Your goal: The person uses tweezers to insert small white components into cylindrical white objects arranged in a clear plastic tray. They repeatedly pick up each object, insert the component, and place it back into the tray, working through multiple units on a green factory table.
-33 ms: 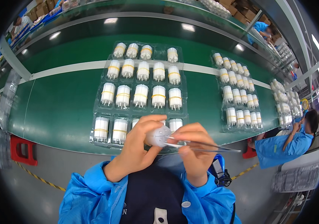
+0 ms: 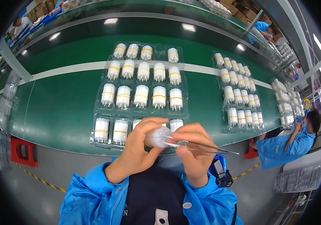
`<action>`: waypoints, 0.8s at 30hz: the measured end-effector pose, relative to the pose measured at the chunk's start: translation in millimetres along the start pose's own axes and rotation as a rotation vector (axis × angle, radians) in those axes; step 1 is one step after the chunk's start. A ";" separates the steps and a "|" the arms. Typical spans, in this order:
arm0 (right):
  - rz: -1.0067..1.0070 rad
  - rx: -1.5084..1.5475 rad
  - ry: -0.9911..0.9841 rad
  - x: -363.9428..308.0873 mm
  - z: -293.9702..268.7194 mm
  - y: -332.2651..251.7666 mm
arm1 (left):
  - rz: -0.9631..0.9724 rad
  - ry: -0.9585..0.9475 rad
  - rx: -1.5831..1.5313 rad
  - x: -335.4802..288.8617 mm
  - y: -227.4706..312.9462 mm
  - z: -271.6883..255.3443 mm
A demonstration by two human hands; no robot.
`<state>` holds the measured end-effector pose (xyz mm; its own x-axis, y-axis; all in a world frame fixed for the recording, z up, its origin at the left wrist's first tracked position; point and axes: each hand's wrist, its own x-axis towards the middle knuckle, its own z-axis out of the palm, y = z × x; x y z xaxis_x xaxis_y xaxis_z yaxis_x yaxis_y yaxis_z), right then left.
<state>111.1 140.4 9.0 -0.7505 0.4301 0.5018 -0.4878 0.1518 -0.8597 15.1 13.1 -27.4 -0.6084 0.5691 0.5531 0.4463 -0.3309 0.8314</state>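
My left hand (image 2: 136,146) is closed around a white plastic cylinder (image 2: 153,139), tilted so that its end face with small pins or holes points toward my right hand. Pinched in my right hand (image 2: 198,159) is a pair of metal tweezers (image 2: 215,150). Its tips reach the cylinder's end face; whether they grip a pin there is too small to tell. Just beyond my hands lies a clear plastic tray (image 2: 160,51) with rows of similar white cylinders (image 2: 141,95), banded in yellow and with pins at one end. My hands hide part of its nearest row.
The trays rest on a green conveyor belt (image 2: 61,99). A second filled tray (image 2: 243,130) lies to the right, with more cylinders (image 2: 286,103) beyond. A co-worker in blue (image 2: 286,148) sits at far right. Red stools (image 2: 24,152) stand under the belt's edge.
The tweezers and my right hand have shifted very slightly left. My left hand keeps hold of the cylinder in nearly the same place.
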 end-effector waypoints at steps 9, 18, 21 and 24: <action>-0.034 0.040 0.114 -1.1 9.6 -0.6 | 0.115 -0.036 0.244 6.6 6.8 -5.5; -0.011 0.003 0.118 -0.1 9.9 2.0 | 0.186 0.028 0.333 8.7 8.3 -1.3; -0.030 -0.010 0.098 -0.3 7.3 5.4 | 0.206 0.034 0.358 9.4 8.1 -1.5; -0.017 0.043 0.096 0.5 7.5 6.2 | 0.221 0.043 0.374 10.3 7.7 -0.3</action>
<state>104.4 134.8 4.7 -0.6968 0.5118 0.5026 -0.5201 0.1221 -0.8453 12.1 16.1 -15.3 -0.4953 0.4805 0.7237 0.7708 -0.1411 0.6212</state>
